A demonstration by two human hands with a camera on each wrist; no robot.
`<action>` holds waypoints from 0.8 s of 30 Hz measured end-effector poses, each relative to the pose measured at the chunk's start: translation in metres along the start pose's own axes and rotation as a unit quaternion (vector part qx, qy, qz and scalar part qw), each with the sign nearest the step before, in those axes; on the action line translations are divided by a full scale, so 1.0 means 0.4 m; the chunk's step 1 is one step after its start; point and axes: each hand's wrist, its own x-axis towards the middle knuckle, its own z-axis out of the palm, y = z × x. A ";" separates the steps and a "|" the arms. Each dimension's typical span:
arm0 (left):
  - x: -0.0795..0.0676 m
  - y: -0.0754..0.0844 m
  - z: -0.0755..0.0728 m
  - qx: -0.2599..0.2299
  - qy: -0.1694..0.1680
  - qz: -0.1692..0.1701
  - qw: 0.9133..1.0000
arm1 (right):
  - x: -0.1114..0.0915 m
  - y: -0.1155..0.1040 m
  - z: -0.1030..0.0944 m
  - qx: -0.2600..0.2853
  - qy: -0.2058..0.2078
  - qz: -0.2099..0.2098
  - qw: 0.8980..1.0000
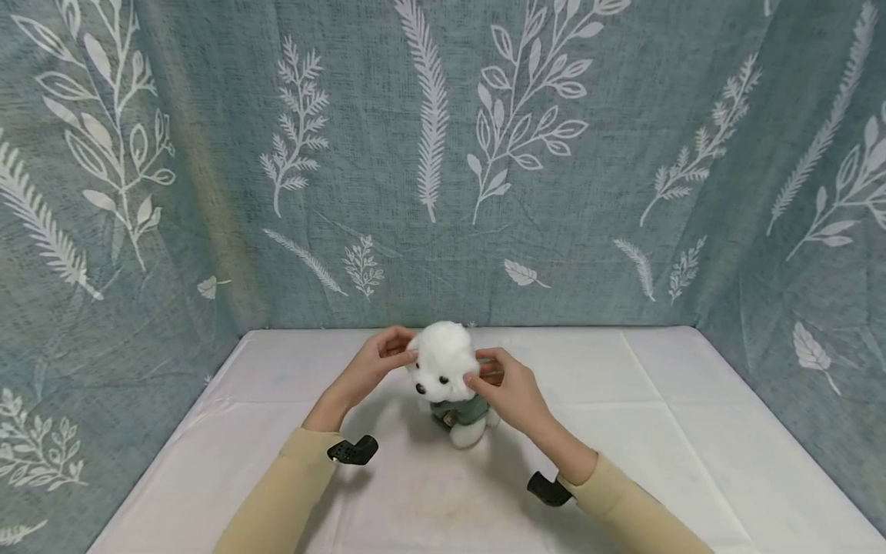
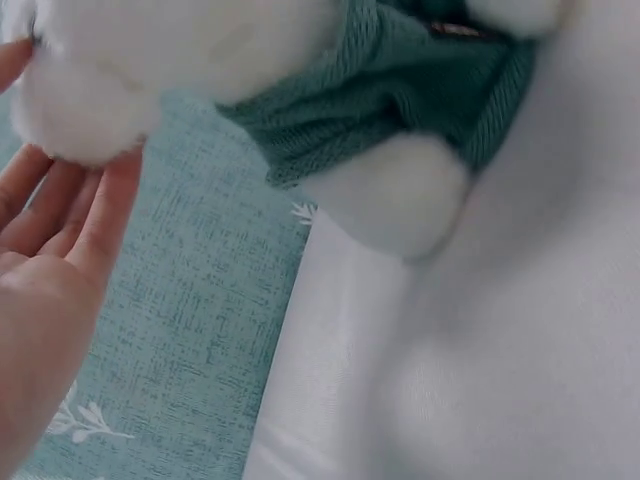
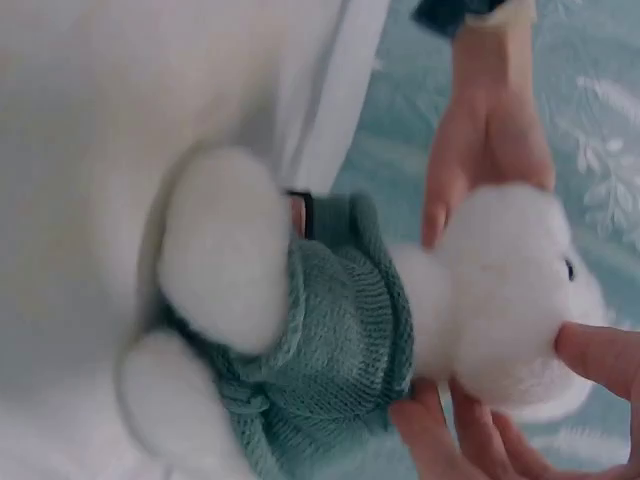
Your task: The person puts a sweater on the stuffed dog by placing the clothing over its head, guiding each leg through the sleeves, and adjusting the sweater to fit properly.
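A fluffy white plush dog (image 1: 443, 354) sits upright on the white table, its head tilted and its dark nose pointing toward the lower left of the head view. It wears a green knitted sweater (image 3: 345, 320) with a small brown patch on the front. My left hand (image 1: 370, 371) holds one side of the dog's head, thumb in front and fingers behind the ear (image 2: 85, 115). On the other side, my right hand (image 1: 517, 394) grips the head, its thumb on the cheek and its fingers behind. White hind legs (image 3: 225, 250) rest on the tabletop.
The table (image 1: 623, 431) has a white cover with fold lines. Green-grey curtains (image 1: 388, 154) with white leaf prints stand at the back and both sides. Black wrist mounts (image 1: 353, 451) sit at the cuffs of the beige sleeves (image 1: 284, 492).
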 end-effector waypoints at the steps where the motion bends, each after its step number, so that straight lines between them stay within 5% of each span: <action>1: -0.003 0.002 0.005 0.006 0.006 0.000 1.000 | 0.006 0.008 -0.008 0.003 -0.003 -0.002 1.000; 9: -0.033 0.050 0.072 0.068 0.038 0.007 0.997 | 0.043 0.078 -0.081 0.077 -0.093 0.002 0.993; 15: -0.032 0.044 0.108 0.064 0.062 0.004 0.996 | 0.058 0.099 -0.121 0.097 -0.147 -0.015 0.984; 24: -0.041 0.053 0.142 0.056 0.076 0.020 0.995 | 0.069 0.115 -0.146 0.115 -0.161 -0.019 0.980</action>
